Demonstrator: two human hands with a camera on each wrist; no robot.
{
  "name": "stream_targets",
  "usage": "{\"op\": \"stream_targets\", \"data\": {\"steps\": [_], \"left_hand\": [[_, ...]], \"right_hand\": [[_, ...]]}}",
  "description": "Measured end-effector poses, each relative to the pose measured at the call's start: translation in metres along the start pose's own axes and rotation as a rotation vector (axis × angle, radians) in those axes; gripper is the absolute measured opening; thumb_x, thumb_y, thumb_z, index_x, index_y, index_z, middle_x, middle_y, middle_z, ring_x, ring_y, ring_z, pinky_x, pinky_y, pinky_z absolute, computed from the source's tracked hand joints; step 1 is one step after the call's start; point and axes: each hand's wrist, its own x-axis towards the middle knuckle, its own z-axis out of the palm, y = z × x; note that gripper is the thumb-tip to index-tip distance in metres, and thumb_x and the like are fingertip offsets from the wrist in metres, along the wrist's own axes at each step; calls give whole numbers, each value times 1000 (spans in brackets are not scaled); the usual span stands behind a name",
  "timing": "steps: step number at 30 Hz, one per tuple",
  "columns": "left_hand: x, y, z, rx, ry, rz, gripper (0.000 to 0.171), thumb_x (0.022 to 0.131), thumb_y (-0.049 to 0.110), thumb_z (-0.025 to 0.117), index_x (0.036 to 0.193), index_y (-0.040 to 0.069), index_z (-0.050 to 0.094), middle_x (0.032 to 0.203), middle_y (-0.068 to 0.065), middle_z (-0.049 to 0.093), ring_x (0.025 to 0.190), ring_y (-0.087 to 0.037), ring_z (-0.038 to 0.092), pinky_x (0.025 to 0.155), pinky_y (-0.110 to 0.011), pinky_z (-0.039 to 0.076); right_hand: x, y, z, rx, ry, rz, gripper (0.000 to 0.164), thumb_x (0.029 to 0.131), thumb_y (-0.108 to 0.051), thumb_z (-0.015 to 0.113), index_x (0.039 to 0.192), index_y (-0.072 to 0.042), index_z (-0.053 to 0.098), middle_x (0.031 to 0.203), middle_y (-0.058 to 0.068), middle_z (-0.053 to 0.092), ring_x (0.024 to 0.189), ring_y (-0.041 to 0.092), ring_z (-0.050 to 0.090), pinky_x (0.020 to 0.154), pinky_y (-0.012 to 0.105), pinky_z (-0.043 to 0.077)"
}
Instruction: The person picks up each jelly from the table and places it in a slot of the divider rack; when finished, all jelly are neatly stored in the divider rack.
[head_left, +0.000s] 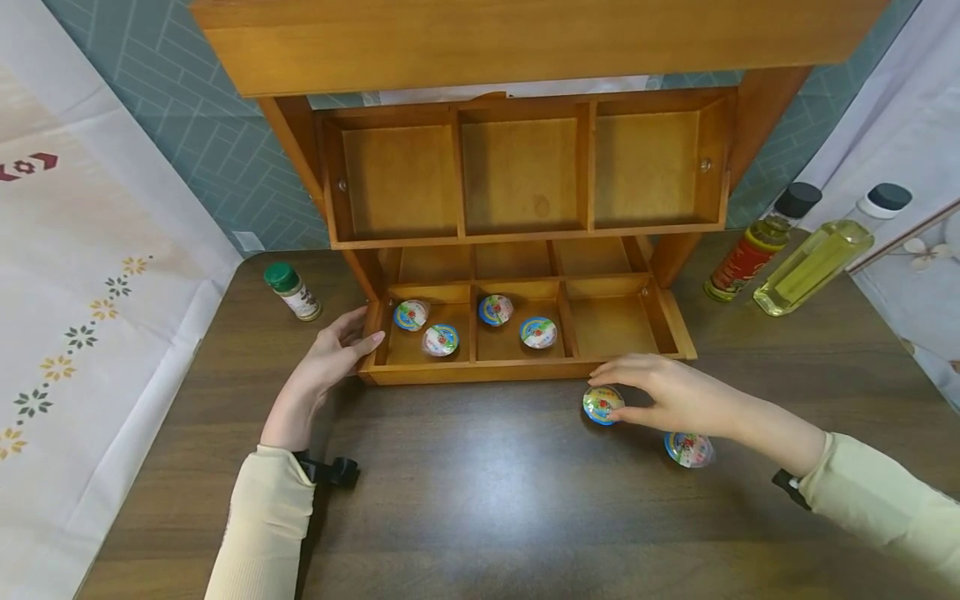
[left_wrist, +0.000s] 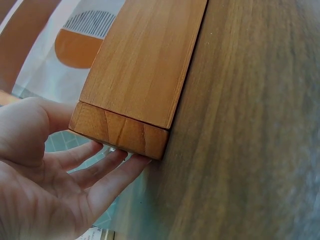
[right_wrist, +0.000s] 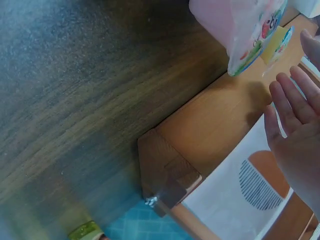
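Observation:
My left hand (head_left: 339, 348) holds the left front corner of a wooden compartment rack (head_left: 465, 372); in the left wrist view, thumb and fingers lie on either side of its end block (left_wrist: 120, 130). Just in front of the rack's right side, my right hand (head_left: 667, 390) hovers around a small yellow jelly cup (head_left: 602, 404). In the right wrist view its fingers (right_wrist: 287, 102) are spread just above that cup's lid, with no clear grip. A pink jelly cup (head_left: 688, 450) sits on the table below the right wrist.
Two jelly cups lie in the lower left compartment (head_left: 411, 315) and two in the middle one (head_left: 496, 310). Above hangs an upper three-part tray (head_left: 525, 235). A green-capped shaker (head_left: 292, 292) stands left; two oil bottles, one red-labelled (head_left: 750, 254) and one clear (head_left: 813, 262), stand right.

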Motion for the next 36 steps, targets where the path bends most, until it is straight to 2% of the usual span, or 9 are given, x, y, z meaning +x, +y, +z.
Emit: {"op": "stream_targets", "data": {"steps": [4, 10, 17, 24, 32, 36], "left_hand": [[-1, 1, -1, 9, 5, 10, 72, 93, 32, 58, 150, 10, 19, 150, -14, 26, 129, -31, 37, 87, -33, 46], [-2, 2, -2, 7, 7, 20, 72, 93, 32, 57, 150, 10, 18, 150, -15, 26, 128, -32, 38, 82, -29, 47], [-2, 2, -2, 7, 6, 13, 73, 93, 34, 58, 150, 11, 18, 151, -15, 26, 126, -32, 39, 82, -29, 47], [-5, 1, -1, 5, 1, 6, 72, 94, 31, 57, 150, 12, 17, 150, -16, 26, 125, -31, 39, 80, -27, 47], [-5, -2, 2, 19, 4, -1, 72, 94, 32, 56, 150, 12, 16, 150, -17, 25, 128, -32, 36, 88, -37, 44], [-5, -1, 0, 19, 7, 3, 73, 93, 33, 57, 150, 11, 17, 149, -17, 26, 128, -33, 37, 89, -38, 44]], "right_hand": [[1, 1, 3, 9, -28, 12, 50, 78, -32, 75, 122, -11, 61, 123, 1, 61, 113, 25, 55, 91, 46, 44], [1, 4, 6, 4, -65, 17, 58, 75, -35, 77, 124, -9, 60, 123, 2, 60, 114, 27, 55, 92, 47, 44], [3, 7, 8, -12, -80, -1, 54, 76, -31, 77, 122, -7, 61, 120, 3, 62, 111, 24, 57, 91, 45, 45], [2, 6, 14, 13, -105, 42, 56, 77, -32, 76, 124, -9, 59, 121, 2, 61, 112, 24, 56, 91, 43, 45], [-1, 6, 18, 35, -103, 57, 56, 80, -34, 73, 126, -5, 58, 122, 5, 60, 111, 24, 57, 89, 41, 47], [0, 9, 19, 88, -112, 56, 56, 84, -36, 69, 127, -3, 56, 120, 5, 60, 103, 17, 60, 85, 37, 49]]}}
